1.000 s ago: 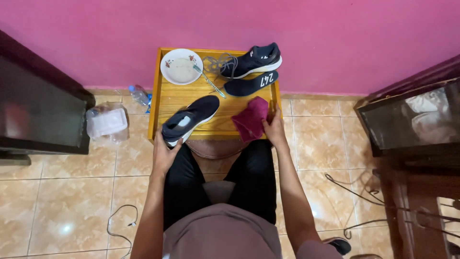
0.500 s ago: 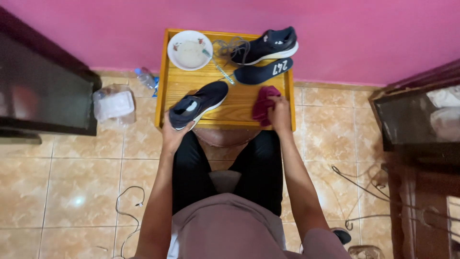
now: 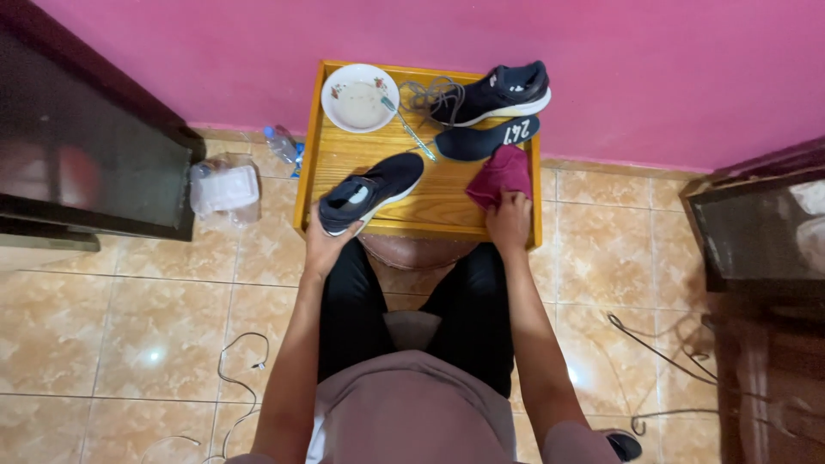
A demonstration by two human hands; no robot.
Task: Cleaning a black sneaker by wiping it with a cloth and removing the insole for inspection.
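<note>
The dark shoe (image 3: 371, 191) is in my left hand (image 3: 322, 245). My fingers are wrapped around its heel end, and I hold it tight. The shoe is tipped up a bit, with its toe pointing to the middle of the small wooden table (image 3: 344, 155). It has a white edge along the bottom and a grey inside.

My right hand (image 3: 509, 222) is closed on a dark red cloth (image 3: 498, 174). The cloth is bunched up and lies on the table near the right edge. My hand is at the front edge of the table.

The other dark shoe (image 3: 503, 92) sits at the back of the table, close to the pink wall (image 3: 601, 51). Its grey laces (image 3: 427, 93) are loose and spread out beside it. A dark insole (image 3: 485, 138) lies flat just in front of that shoe, and the cloth touches its end.

A white bowl (image 3: 359, 97) is at the back left corner of the table. A thin stick thing (image 3: 411, 129) leans out of the bowl onto the table. I cannot tell what it is.

A plastic bottle (image 3: 279, 144) and a clear bag (image 3: 223, 187) lie on the tile floor to the left of the table. I am sitting, and my knees in black trousers (image 3: 352, 301) are just below the table.
</note>
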